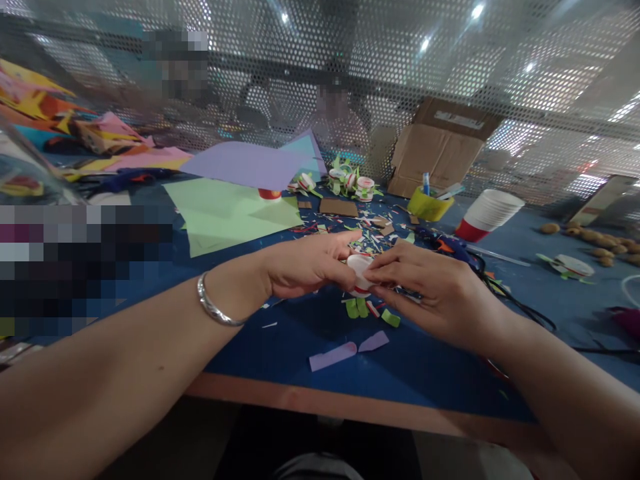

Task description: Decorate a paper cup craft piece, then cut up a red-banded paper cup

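Between my hands, above the blue table, is a small white and red paper cup piece (359,268), round and shallow. My left hand (313,267) grips it at its left side with thumb and fingers, the index finger stretched along the far side. The fingertips of my right hand (435,287) are closed on its right side and partly cover it. Just below lie small green paper pieces (357,307). Nearer the table edge are a purple paper strip (333,357) and a shorter purple piece (374,341).
Paper scraps litter the table beyond my hands. Green (225,217) and purple sheets (245,163) lie left. Finished-looking cup crafts (365,189), a cardboard box (435,150), a yellow holder (431,204) and stacked paper cups (493,213) stand behind. A black cable (520,303) runs right.
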`<control>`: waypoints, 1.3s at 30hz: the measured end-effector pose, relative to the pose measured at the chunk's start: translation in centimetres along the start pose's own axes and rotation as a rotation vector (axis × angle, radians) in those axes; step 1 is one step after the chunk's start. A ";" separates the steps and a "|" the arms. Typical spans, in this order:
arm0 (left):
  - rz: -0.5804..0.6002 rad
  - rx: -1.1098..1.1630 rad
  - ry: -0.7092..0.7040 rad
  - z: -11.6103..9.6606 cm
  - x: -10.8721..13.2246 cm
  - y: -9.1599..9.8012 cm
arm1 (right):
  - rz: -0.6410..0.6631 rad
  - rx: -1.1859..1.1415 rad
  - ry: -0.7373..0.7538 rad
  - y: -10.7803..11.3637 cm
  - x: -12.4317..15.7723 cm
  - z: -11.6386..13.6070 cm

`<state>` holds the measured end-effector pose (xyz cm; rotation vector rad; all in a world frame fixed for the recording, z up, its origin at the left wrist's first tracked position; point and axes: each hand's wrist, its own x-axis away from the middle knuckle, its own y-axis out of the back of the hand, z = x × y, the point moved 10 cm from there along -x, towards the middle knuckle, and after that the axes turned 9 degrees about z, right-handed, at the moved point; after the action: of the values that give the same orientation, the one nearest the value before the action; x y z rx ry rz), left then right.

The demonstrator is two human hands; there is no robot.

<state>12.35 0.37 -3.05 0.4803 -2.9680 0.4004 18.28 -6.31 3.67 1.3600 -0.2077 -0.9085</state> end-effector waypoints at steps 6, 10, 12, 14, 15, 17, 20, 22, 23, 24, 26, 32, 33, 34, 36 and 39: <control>0.033 -0.006 -0.013 0.1 0.0 -0.1 | 0.010 0.004 -0.014 -0.2 -0.2 0.1; 0.017 -0.013 -0.005 0.1 0.1 0.1 | 0.023 -0.006 -0.018 -0.2 0.0 0.3; 0.015 -0.011 0.002 0.1 0.1 0.1 | 0.029 -0.015 -0.017 -0.2 0.0 0.3; 0.011 0.001 0.003 0.2 0.1 0.1 | 0.039 -0.021 -0.017 -0.2 0.0 0.2; 0.009 0.011 0.003 0.2 0.0 0.1 | 0.047 -0.022 -0.018 -0.3 0.0 0.2; 0.014 0.030 -0.001 0.2 0.0 0.1 | 0.063 -0.020 -0.017 -0.4 -0.1 0.3; 0.029 0.047 -0.002 0.2 -0.1 0.0 | 0.078 -0.026 -0.008 -0.4 -0.2 0.4; 0.013 0.046 0.013 0.3 -0.1 0.1 | 0.074 -0.032 -0.004 -0.3 -0.2 0.5; -0.002 0.045 0.019 0.3 -0.1 0.2 | 0.071 -0.031 -0.006 -0.3 -0.2 0.5; -0.018 0.044 0.023 0.3 0.0 0.4 | 0.067 -0.026 -0.012 -0.3 -0.2 0.4; -0.062 0.044 0.019 0.1 0.1 0.7 | 0.041 -0.007 -0.028 -0.2 -0.1 0.3; -0.233 0.087 -0.024 -1.0 0.8 1.8 | -0.199 0.137 -0.114 1.5 0.4 0.1; -0.262 0.093 -0.030 -1.1 0.9 2.0 | -0.225 0.154 -0.117 1.7 0.5 0.2; -0.290 0.096 -0.033 -1.2 1.0 2.1 | -0.236 0.166 -0.112 1.7 0.5 0.4; -0.329 0.104 -0.034 -1.4 1.3 2.3 | -0.219 0.178 -0.095 1.4 0.3 0.7; -0.342 0.118 -0.043 -1.5 1.4 2.2 | -0.189 0.173 -0.102 1.0 0.2 0.7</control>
<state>10.40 2.36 -1.93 1.0000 -2.8326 0.5322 18.43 -7.01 4.67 1.5128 -0.2439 -1.1407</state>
